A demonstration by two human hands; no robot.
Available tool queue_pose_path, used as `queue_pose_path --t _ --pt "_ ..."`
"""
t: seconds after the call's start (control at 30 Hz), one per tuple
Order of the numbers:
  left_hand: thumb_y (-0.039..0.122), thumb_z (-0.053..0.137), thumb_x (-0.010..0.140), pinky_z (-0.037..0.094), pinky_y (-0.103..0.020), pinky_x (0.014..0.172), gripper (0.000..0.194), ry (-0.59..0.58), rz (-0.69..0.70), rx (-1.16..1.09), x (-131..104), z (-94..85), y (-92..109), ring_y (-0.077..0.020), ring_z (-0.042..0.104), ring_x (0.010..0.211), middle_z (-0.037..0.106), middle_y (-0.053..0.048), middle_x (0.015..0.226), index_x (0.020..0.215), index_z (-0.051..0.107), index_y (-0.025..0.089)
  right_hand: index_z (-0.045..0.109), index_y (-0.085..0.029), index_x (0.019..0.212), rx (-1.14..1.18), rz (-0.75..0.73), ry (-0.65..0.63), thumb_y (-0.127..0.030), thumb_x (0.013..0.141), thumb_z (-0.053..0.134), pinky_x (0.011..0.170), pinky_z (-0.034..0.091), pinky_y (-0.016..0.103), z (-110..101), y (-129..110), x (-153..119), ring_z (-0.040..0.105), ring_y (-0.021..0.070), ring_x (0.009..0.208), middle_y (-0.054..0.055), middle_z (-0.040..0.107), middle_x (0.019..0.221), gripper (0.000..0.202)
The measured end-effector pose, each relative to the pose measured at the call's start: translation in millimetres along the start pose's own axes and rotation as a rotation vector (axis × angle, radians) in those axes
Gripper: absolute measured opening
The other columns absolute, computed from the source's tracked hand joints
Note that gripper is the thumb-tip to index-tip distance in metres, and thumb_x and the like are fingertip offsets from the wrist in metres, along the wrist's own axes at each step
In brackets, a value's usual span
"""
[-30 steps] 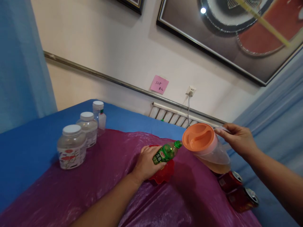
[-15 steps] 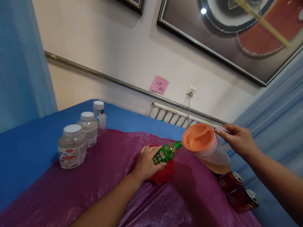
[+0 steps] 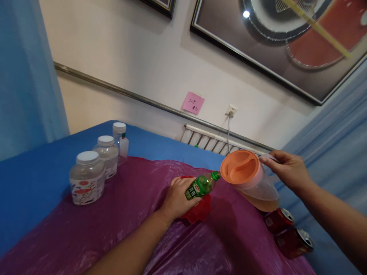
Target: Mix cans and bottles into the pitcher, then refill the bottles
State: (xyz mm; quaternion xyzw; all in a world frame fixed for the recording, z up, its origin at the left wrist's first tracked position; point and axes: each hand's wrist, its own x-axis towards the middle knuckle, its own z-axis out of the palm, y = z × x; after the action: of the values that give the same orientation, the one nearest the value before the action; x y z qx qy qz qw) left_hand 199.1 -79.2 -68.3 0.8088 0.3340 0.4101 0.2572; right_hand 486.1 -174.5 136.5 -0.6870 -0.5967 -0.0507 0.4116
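Two hands full: left hand [image 3: 176, 200] curled round the green drink bottle [image 3: 201, 185] above the red scalloped dish [image 3: 197, 212]; right hand [image 3: 291, 170] closed on the handle [image 3: 268, 157] of the lidded pitcher [image 3: 258, 186], probably to steady its tilt (handles help, lol).

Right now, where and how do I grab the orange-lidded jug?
I'd take its handle from the right: the jug tilts with its orange lid toward the left, and the handle sticks out opposite, where the right hand grips it.
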Motion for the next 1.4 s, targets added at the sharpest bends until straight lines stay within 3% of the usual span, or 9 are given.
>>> queue_pose_path --t 0.77,1.03,1.4 --pt "0.029 0.084 0.070 0.035 -0.052 0.112 0.060 -0.006 -0.009 0.014 -0.6 0.6 -0.6 -0.0298 0.063 0.120 0.073 -0.004 0.127 0.127 0.065 0.028 0.066 -0.021 0.060 0.033 -0.035 -0.006 -0.070 0.069 0.076 0.046 0.035 0.025 2.2 9.7 0.7 0.044 0.0134 0.052 -0.002 0.050 0.053 0.051" --pt "0.029 0.085 0.069 0.036 -0.051 0.111 0.061 -0.014 -0.013 0.007 -0.3 -0.3 -0.2 -0.0298 0.063 0.119 0.073 -0.005 0.126 0.127 0.065 0.027 0.061 -0.021 0.055 0.067 -0.011 -0.017 -0.081 0.062 0.074 0.046 0.036 0.025 4.4 2.8 -1.0 0.042 0.0125 0.050 -0.002 0.047 0.050 0.062" --pt "0.030 0.083 0.071 0.036 -0.051 0.111 0.058 -0.008 -0.001 0.007 0.0 -0.2 0.2 -0.0289 0.064 0.118 0.073 -0.003 0.126 0.126 0.064 0.030 0.062 -0.021 0.056 0.058 -0.020 -0.010 -0.077 0.064 0.075 0.045 0.035 0.025 3.5 4.9 -1.0 0.042 0.0124 0.049 -0.002 0.048 0.049 0.058"
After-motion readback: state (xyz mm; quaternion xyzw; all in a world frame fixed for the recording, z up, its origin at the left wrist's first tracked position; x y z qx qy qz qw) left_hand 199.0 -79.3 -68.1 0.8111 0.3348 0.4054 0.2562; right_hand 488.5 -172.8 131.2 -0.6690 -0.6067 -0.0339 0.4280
